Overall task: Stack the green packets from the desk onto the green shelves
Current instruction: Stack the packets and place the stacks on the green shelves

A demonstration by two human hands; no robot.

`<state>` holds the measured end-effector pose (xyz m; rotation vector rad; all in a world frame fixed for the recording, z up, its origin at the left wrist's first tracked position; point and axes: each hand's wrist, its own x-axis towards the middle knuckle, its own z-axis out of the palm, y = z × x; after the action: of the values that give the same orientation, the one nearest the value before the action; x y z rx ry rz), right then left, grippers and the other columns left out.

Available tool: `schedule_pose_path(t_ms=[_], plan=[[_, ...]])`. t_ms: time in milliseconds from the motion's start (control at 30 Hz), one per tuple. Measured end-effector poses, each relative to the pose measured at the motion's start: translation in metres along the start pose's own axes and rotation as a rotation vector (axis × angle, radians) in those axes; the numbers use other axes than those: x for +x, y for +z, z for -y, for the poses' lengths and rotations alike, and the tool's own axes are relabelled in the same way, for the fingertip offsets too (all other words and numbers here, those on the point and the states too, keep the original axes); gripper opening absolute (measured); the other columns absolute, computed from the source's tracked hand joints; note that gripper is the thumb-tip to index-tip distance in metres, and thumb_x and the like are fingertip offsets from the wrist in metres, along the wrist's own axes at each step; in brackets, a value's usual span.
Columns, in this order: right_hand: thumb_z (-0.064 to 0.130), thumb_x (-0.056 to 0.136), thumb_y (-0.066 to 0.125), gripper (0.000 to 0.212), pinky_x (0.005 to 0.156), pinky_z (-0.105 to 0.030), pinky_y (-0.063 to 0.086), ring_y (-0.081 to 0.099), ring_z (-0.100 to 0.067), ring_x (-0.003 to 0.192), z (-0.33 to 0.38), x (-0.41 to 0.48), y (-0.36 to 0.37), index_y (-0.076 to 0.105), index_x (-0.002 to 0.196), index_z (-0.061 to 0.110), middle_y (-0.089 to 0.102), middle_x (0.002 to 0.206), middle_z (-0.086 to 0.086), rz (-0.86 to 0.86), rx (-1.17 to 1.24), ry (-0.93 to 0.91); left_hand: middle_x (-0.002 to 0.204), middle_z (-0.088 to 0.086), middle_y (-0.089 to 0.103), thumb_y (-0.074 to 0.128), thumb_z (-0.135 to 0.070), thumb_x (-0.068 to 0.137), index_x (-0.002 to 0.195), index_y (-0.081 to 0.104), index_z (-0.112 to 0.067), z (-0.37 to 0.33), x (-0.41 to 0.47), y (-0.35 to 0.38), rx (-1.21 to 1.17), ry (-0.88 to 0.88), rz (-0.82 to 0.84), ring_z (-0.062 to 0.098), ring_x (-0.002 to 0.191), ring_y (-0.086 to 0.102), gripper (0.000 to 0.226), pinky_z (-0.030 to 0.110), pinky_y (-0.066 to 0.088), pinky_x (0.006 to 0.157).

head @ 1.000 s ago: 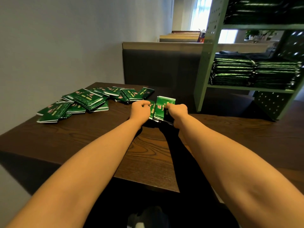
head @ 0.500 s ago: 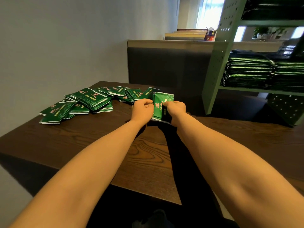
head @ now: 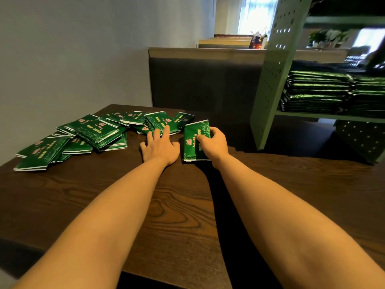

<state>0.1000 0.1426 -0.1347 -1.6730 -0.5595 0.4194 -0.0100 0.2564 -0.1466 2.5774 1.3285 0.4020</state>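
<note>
Green and glossy, stands tilted on its lower edge, seemingly on the worktop (head: 187, 207): a held bundle (head: 195, 142), gripped now by the right hand (head: 215, 143) alone, thumb across the printed face, the rest curled behind. Half a second ago took both hands; no longer.

Has let go with the left hand (head: 160, 148), which spreads its fingers (head: 166, 130) straight and flat and touches the nearest of the loose packets (head: 93, 132) heaped across the worktop's far left. Grips nothing there yet.

Points, most likely, to gathering one more packet into the bundle before any carry. Leaves the green shelves (head: 268, 80) at the right well apart from both hands, with stacked packets (head: 316, 90) already lying on the middle shelf. Leaves many packets on the worktop too, so looks far from done. Calls next for a firm pinch, since glossy wrappers probably slide.
</note>
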Motion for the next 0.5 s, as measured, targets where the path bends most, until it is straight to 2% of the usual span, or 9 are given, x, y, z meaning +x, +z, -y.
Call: schedule_pose_path(t_ms=[133,300,400,500], plan=[[0.015,0.098,0.067,0.036,0.085,-0.032,0.052,0.064,-0.015,0.099,-0.001,0.001,-0.002,0.058,0.133,0.012,0.066,0.119,-0.003,0.008,-0.011,-0.012,0.16,0.013,0.015,0.032,-0.048,0.098,0.156,0.019,-0.029,0.001,0.0,0.001,0.041,-0.022,0.014,0.033,0.148,0.009,0.062,0.054,0.018,0.115],[0.015,0.098,0.067,0.034,0.068,-0.023,0.051,0.064,-0.011,0.088,-0.003,0.002,0.0,0.059,0.132,0.012,0.067,0.113,-0.002,0.002,-0.01,-0.013,0.145,0.017,0.038,0.044,-0.044,0.095,0.139,0.054,-0.025,0.0,-0.003,0.0,-0.02,-0.027,-0.093,0.038,0.135,0.031,0.049,0.052,0.028,0.112],[0.015,0.098,0.067,0.035,0.076,-0.029,0.056,0.069,-0.015,0.092,-0.004,0.002,0.0,0.058,0.131,0.011,0.069,0.113,-0.003,-0.013,0.005,-0.008,0.127,0.015,0.053,0.049,-0.037,0.094,0.118,0.071,-0.018,-0.002,-0.007,-0.002,-0.071,-0.006,-0.178,0.038,0.123,0.043,0.037,0.053,0.037,0.105],[0.014,0.097,0.067,0.031,0.083,-0.035,0.06,0.072,-0.02,0.098,-0.003,0.002,0.001,0.059,0.127,0.013,0.07,0.112,-0.004,-0.011,0.022,0.002,0.117,0.013,0.059,0.053,-0.037,0.096,0.099,0.075,-0.012,-0.002,-0.01,-0.004,-0.137,0.017,-0.244,0.037,0.118,0.048,0.033,0.051,0.042,0.098]])
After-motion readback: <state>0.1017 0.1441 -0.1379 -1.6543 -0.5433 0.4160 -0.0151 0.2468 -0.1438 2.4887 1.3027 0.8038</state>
